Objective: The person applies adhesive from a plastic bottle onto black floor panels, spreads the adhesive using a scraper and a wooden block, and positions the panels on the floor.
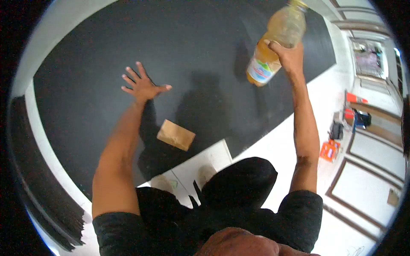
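Observation:
My right hand (289, 57) is wrapped round a large plastic bottle (260, 64) with yellow-orange liquid and a blue, white and green label. The bottle tilts, its yellow cap toward the upper right, and seems raised over the dark surface, though I cannot tell whether its base touches. My left hand (144, 88) is stretched out with fingers spread, over the black surface and holding nothing. Closer to my body, a small brown cardboard-like block (176, 135) lies below and right of the left hand, touched by neither hand.
The black tabletop (171, 34) has a pale edge along its left. My knees and feet are at its near side, above white floor tiles (256, 145). On the right stand an orange box (330, 150), a cone (356, 98) and framed white panels (363, 166).

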Tool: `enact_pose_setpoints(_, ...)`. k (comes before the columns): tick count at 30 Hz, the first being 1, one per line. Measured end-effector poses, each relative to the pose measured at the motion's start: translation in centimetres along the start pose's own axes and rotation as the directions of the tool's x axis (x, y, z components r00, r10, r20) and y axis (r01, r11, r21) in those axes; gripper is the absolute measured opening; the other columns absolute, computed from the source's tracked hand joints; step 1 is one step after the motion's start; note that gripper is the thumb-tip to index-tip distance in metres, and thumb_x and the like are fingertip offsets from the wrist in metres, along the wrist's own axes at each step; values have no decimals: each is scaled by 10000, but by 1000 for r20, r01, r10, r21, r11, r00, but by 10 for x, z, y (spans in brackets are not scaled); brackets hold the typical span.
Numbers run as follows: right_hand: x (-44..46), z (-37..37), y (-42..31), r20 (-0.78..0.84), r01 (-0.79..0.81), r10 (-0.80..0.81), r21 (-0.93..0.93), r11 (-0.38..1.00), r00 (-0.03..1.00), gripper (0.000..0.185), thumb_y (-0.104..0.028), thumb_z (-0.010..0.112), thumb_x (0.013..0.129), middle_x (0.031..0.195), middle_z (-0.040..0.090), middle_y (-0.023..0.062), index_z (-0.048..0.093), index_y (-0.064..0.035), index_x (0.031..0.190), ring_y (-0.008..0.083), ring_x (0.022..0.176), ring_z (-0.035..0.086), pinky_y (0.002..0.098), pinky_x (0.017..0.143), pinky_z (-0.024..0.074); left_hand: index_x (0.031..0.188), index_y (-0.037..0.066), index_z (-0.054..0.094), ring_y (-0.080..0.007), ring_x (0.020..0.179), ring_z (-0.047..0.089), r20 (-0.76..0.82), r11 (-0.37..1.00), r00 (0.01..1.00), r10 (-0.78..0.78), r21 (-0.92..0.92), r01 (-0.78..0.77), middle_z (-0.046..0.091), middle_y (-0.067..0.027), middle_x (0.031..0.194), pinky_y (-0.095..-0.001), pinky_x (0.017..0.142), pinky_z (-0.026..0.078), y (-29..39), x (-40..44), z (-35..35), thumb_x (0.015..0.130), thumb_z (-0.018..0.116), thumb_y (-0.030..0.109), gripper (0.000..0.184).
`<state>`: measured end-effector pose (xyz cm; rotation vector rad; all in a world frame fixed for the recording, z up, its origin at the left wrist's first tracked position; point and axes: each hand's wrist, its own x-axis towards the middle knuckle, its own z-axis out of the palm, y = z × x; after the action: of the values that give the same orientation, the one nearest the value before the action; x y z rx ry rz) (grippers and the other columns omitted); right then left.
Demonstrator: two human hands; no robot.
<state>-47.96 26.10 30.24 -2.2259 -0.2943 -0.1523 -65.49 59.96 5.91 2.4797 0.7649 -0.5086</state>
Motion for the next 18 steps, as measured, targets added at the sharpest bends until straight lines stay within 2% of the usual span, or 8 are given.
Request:
enact_pose_setpoints(1,-13,-23,-4,171,-108,138,-174,979,976,534,-172,842,658,1002,725,121,672,12,1130,221,921,691,363,846,548,1606,127,-105,-555,1472,-185,-28,1000,1000,-3,6,3,-178,-310,1625,-773,1097,-30,-1,-2,3,517,861,737,1578)
enact_pose_setpoints(2,-24,-39,-5,146,-115,146,-198,973,979,534,-172,842,658,1002,725,121,672,12,1130,221,921,691,363,846,548,1606,127,-105,-555,1472,-185,-18,1000,999,28,-4,-28,-178,-310,1625,-773,1097,-30,-2,1,7,517,861,737,1578)
enact_pose_setpoints(4,-46,-71,-2,551,40,490,-691,721,675,616,-151,830,589,1022,727,170,656,30,1151,267,929,706,389,840,566,1611,154,-97,-548,1475,-181,6,997,999,-46,70,45,-184,-304,1625,-768,1103,-49,-3,7,10,523,853,750,1563)
enact_pose_setpoints(6,-96,-87,7,396,77,654,-884,460,645,546,-243,842,581,1001,737,217,720,0,1054,350,931,727,455,819,581,1615,176,-86,-530,1486,-169,23,999,1000,5,51,-6,-169,-276,1639,-747,1125,-44,-11,9,9,531,847,754,1542)
enact_pose_setpoints(7,-108,-94,7,380,67,656,-891,450,652,546,-243,842,581,1001,737,217,720,0,1054,350,931,727,455,819,581,1618,198,-74,-512,1496,-158,42,999,999,21,45,-23,-154,-249,1652,-725,1146,-38,-20,9,8,539,841,758,1522)
enact_pose_setpoints(9,-135,-109,3,176,96,879,-984,148,444,578,-169,838,556,1004,731,246,708,31,1082,370,935,729,452,783,601,1620,224,-57,-489,1508,-143,51,990,992,118,72,-121,-125,-218,1665,-699,1168,-21,-54,11,13,546,839,756,1496)
enact_pose_setpoints(12,-153,-139,21,64,146,963,-989,26,263,506,-166,830,571,983,742,219,745,15,1036,361,934,732,461,774,602,1624,287,-5,-442,1533,-83,82,962,981,176,198,-189,-37,-149,1691,-643,1210,43,-68,-10,-3,572,823,757,1419)
enact_pose_setpoints(18,-175,-150,16,101,306,868,-950,-61,486,536,-157,856,565,1070,752,153,755,-65,1084,314,983,737,412,772,598,1625,288,29,-445,1536,-27,135,965,979,150,197,-175,5,-161,1688,-653,1211,101,-103,-21,-29,566,829,745,1403)
